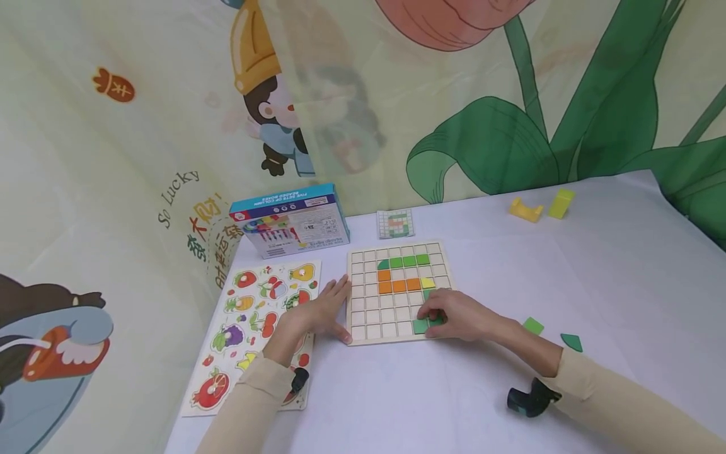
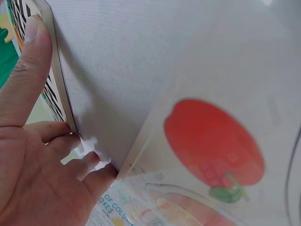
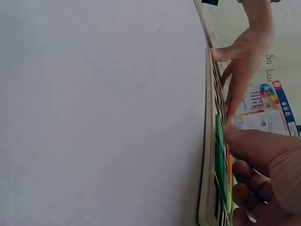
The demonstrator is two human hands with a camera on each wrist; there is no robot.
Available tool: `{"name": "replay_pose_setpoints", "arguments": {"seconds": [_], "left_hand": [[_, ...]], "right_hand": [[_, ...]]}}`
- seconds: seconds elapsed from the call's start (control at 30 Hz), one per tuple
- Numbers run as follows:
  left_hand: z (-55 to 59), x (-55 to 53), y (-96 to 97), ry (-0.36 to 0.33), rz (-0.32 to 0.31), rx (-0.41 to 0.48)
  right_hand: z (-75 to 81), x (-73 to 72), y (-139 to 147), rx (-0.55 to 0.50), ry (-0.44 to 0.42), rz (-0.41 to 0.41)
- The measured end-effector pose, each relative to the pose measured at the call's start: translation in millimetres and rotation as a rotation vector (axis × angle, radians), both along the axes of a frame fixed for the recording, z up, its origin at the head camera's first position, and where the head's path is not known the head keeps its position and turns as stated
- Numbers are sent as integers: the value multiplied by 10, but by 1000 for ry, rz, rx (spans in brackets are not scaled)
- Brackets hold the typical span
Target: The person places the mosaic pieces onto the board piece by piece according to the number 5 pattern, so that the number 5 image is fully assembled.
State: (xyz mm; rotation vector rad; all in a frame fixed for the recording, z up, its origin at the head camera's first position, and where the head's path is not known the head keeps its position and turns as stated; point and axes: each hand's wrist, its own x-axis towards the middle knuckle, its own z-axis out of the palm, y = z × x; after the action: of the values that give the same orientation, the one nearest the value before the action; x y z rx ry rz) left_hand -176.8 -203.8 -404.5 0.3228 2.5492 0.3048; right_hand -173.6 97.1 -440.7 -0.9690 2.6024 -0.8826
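A square wooden grid board (image 1: 363,312) lies on the table with coloured tiles in its cells. My left hand (image 1: 323,312) rests along its left side; the thumb (image 2: 37,52) and fingertips touch the edge. At the lower right of the grid, my right hand (image 1: 462,315) pinches a green tile (image 1: 435,321) between thumb and curled fingers, low over the board. Another green tile (image 1: 420,326) sits just beside it. Higher up are a row of light green tiles (image 1: 409,261), orange tiles (image 1: 399,286) and a yellow tile (image 1: 428,283).
Right of the board lie a light green tile (image 1: 533,326) and a dark green quarter-round piece (image 1: 571,342). Behind stand a pattern card (image 1: 395,224) and a box (image 1: 295,224). A fruit picture board (image 1: 279,270) lies left. Two yellow blocks (image 1: 526,210) sit far right.
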Motion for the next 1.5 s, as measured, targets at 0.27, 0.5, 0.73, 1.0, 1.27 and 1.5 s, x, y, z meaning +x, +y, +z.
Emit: {"name": "replay_pose_setpoints", "arguments": {"seconds": [0.27, 0.5, 0.73, 1.0, 1.27, 1.5], "left_hand": [[-19, -7, -16, 14, -6, 10], [-8, 0, -19, 16, -11, 13], [18, 10, -11, 11, -8, 16], [22, 10, -5, 6, -5, 19], [-18, -9, -18, 12, -3, 13], [-18, -6, -19, 13, -2, 26]], "right_hand": [[213, -104, 539, 37, -44, -131], [244, 15, 1165, 70, -66, -168], [87, 300, 1556, 23, -38, -93], [-113, 572, 1741, -37, 114, -73], [-186, 699, 1747, -26, 199, -99], [-224, 712, 1727, -14, 233, -118]]}}
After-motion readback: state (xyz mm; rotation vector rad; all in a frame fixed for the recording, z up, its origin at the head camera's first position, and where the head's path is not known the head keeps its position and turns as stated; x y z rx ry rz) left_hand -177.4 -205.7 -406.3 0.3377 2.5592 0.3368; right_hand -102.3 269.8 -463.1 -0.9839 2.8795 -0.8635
